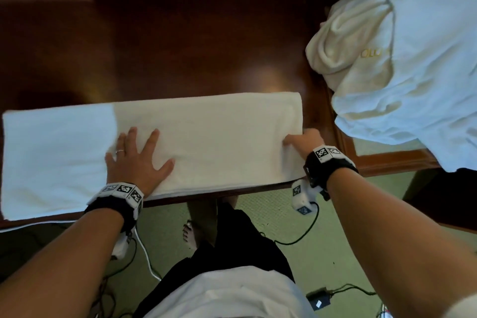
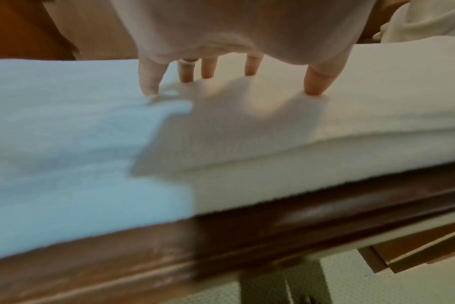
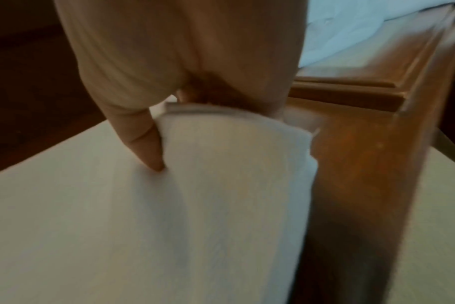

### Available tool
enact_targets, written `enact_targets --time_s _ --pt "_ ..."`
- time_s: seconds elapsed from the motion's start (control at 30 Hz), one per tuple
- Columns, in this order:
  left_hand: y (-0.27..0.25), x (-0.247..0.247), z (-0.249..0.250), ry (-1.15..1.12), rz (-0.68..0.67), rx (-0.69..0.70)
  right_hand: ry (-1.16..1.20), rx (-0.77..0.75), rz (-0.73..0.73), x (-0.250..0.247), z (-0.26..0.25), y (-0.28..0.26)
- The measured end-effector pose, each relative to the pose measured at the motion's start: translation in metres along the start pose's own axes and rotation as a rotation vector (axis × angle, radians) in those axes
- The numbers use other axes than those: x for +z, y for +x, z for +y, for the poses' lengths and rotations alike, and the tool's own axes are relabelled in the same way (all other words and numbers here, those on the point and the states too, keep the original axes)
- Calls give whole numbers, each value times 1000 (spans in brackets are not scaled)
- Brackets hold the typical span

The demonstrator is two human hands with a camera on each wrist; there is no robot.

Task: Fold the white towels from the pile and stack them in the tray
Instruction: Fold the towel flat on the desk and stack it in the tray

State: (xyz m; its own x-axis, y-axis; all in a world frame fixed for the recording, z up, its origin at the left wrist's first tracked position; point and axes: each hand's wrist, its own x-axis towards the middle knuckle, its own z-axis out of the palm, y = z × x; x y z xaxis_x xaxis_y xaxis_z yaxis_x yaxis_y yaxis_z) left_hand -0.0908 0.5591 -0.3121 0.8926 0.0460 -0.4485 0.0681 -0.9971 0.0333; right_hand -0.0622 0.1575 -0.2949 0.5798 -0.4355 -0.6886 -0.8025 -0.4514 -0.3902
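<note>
White towel (image 1: 206, 137) lies folded along the table's (image 1: 180, 46) near edge; left hand (image 1: 136, 160) flat on it, fingers spread. Right hand (image 1: 304, 141) pinches its right end, thumb on top, fingers hidden beneath. Pile (image 1: 402, 64) right of towel, cut off; tray not discernible.

- You can read gold letters "OLU" on the pile (image 1: 402, 59) of white towels, right of the flat towel (image 1: 180, 142); further letters are cut off by a fold.
- Your wrist bands (image 1: 326, 153) carry black-and-white square codes, no legible words.
</note>
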Motion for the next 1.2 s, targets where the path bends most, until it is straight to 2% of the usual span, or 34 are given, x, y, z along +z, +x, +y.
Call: enact_targets --time_s 0.1,0.2,0.3,0.43,0.57,0.63,0.77,0.87,0.93,1.0,1.1,1.2 --pt "3 -10 4 -44 5 6 -31 -142 -16 -15 -31 4" --pt "7 -22 9 -120 19 26 -179 -384 163 -46 -96 9" --pt "9 -32 9 -69 41 74 -351 -638 401 -83 -166 11" --pt "6 -35 -6 27 -29 218 -390 -770 627 -120 -227 2" --pt "5 -33 -22 140 -20 457 -473 -849 705 -113 -245 -21" --pt "10 -39 -28 123 14 506 -510 -943 710 -94 -240 -41" --pt "25 -62 -45 7 96 472 -621 -1175 683 -26 -200 -86" --pt "30 -83 -59 -113 238 419 -696 -1232 515 52 -149 -116" --pt "31 -89 -63 -148 335 443 -723 -1205 372 108 -108 -127" --pt "30 -86 -61 -79 368 612 -773 -1139 255 157 -69 -135" --pt "30 -67 -51 171 279 935 -871 -954 181 186 -31 -145" --pt "38 -55 -35 336 167 1023 -847 -847 209 177 -14 -145"
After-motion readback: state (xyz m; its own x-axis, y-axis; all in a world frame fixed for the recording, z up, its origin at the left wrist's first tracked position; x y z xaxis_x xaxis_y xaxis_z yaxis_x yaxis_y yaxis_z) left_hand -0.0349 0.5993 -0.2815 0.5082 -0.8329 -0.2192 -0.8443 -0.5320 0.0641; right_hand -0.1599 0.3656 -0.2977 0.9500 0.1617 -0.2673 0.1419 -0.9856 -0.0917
